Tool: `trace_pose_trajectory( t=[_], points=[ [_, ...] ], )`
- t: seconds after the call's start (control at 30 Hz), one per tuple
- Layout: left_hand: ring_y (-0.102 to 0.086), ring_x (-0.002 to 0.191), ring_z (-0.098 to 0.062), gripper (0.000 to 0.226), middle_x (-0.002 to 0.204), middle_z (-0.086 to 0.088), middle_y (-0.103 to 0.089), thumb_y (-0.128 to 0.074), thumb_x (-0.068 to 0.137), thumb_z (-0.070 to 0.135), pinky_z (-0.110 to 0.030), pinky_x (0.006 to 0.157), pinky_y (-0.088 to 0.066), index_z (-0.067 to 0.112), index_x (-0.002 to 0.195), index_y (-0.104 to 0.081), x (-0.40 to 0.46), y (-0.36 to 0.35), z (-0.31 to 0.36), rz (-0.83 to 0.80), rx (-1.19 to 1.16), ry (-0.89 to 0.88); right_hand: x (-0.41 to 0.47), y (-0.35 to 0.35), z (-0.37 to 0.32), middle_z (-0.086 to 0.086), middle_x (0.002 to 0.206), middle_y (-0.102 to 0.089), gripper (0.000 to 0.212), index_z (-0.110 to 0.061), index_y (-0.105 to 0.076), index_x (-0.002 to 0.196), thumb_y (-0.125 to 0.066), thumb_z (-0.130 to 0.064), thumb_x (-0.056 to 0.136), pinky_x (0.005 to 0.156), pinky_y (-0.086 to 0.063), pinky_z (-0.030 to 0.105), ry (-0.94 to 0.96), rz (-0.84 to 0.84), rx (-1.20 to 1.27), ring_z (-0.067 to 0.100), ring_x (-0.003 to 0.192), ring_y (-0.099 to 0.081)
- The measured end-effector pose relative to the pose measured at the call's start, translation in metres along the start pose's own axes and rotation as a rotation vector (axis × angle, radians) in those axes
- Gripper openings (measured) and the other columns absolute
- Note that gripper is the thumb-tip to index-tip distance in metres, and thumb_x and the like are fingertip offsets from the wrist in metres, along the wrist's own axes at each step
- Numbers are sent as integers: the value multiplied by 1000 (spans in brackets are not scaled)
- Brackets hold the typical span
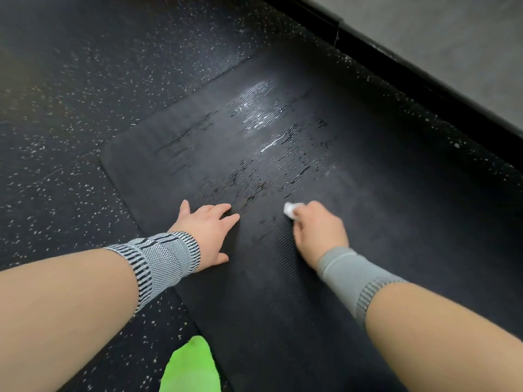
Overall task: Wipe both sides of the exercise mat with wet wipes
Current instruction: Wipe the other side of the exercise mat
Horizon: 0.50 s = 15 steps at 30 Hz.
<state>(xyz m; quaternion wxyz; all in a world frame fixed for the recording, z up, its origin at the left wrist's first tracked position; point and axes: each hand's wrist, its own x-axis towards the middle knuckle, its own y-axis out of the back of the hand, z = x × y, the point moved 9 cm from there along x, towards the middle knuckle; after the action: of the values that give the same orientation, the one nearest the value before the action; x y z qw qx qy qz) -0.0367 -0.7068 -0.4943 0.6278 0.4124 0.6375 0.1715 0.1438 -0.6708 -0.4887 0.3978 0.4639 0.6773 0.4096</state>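
- Across the middle of the frame, running from lower centre to upper right, the black exercise mat (283,154) lies flat on the speckled dark floor (85,94), with shiny wet streaks on its ribbed surface above the hands.
- Left of centre, the left hand (208,226) rests palm down on the mat, fingers straight and slightly spread, thumb out toward the lower edge; it holds nothing.
- Right of centre, the right hand (319,227) has its fingers curled round a small white wet wipe (290,210), pressing it onto the mat.
- Only a crumpled corner of the wipe shows past the fingers; the rest is hidden inside the grip and slightly blurred.
- Both wrists wear knitted bands: a striped grey wrist support (161,258) on the left, a plain grey wristband (351,274) on the right.
- At the bottom edge a bright green object (191,369) is cut off and cannot be identified.
- Along the upper right a black baseboard (410,72) meets a grey wall (467,32).
- The mat's near end runs out of frame.
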Motion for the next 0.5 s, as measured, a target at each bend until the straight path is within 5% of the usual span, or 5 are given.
trace_pose_trajectory(
  t=[0.13,0.33,0.5],
  points=[
    [-16,148,-20,86,162,4,-6,-60,89,55,-62,116,-10,32,155,-11,-8,-6,-4,-10,0,9,-10,-26,-39,5,108,-52,29,-23,-55,122,-40,-23,97,77,-45,36,288,-148,-95,31,97,-58],
    [-14,148,-19,87,163,4,-3,-59,89,55,-62,116,-10,32,155,-7,-20,-23,-13,-22,17,29,12,10,43,7,108,-54,29,-20,-58,118,-42,-25,94,77,-44,34,-252,56,-46,34,97,-59],
    [-13,148,-17,88,163,7,-3,-59,88,58,-59,117,-10,34,155,-8,-20,-23,-16,-8,-28,13,-29,-33,-58,7,108,-54,34,-27,-53,125,-43,-20,94,76,-46,36,117,-99,33,33,95,-60]
  ],
)
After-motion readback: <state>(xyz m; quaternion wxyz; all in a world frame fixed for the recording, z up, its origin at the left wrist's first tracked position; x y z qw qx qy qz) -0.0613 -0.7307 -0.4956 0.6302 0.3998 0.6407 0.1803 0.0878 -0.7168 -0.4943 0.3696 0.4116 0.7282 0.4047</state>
